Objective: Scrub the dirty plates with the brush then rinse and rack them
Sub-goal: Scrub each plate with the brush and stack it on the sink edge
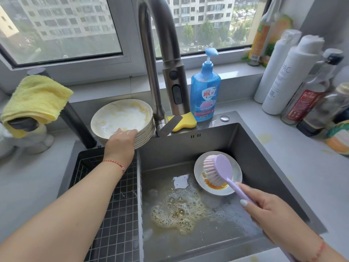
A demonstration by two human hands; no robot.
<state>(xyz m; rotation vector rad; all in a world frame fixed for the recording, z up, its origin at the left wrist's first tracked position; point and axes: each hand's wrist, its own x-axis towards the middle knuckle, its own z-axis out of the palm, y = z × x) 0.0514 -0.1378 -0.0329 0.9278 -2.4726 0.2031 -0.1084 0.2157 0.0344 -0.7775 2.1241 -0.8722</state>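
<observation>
Sink [245,148] is a square, brushed dark steel basin set in a pale grey bench [294,167]. Murky water with yellowish foam [175,214] covers the bottom. Small round white plate [235,173] leans against the back right wall, tilted, with an orange sauce smear at its lower edge. Brush [221,172] has a lilac plastic handle with an oval head and pink-white bristles; the bristles are on the plate face, at the smear. Right hand [272,214] has its grip clenched round the handle, thumb along the top.

Left hand [120,142] grasps the near rim of the plate stack [124,120]: several glossy cream plates with marbled edges, top one coated in white suds and yellow residue. Stack sits at the sink's back left corner, above the black wire grid rack [120,214] in the left section.

Curved steel tap [162,44] rises behind. Blue soap bottle [204,91] with a pump and a yellow sponge [186,121] sit beside it. Fuzzy yellow cloth [35,97] is draped at left.
</observation>
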